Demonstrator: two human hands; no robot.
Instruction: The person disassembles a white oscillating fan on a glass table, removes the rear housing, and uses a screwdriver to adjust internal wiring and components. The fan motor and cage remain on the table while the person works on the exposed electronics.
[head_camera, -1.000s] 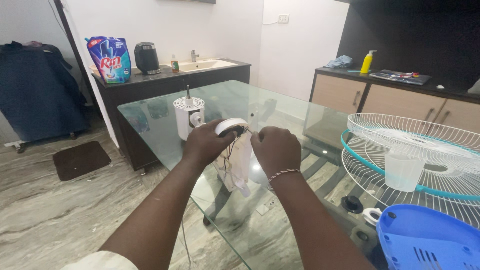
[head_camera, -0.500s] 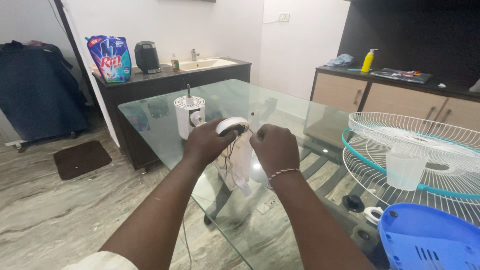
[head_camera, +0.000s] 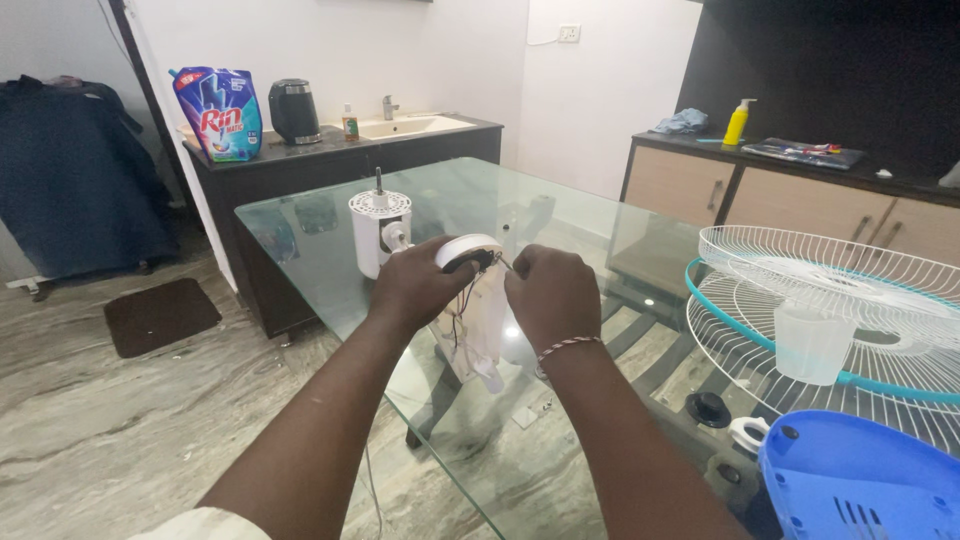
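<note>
- Both forearms reach forward from the bottom of the view and meet over the near part of the glass desk.
- The left hand is curled, knuckles up, clamped on a white fan part with a round cap; its lower white body hangs down between the two hands, with thin dark wires showing along it.
- The right hand is closed into a loose fist just beside the cap, its fingertips at the cap's edge; what it pinches there is too small to tell. A thin bracelet circles that wrist.
- The fan part is held above the desk, in front of a white motor housing that stands upright on the glass with a short shaft on top.
- On the right of the desk lie a white wire fan guard with a teal rim, a clear plastic hub on it, and a blue plastic cover at the near corner.
- The floor is grey marble-patterned stone, with a dark mat on it.
- Behind, a dark counter with a sink carries a blue detergent pouch with a red label patch and a black kettle.
- A wooden sideboard at the right bears a yellow pump bottle.
</note>
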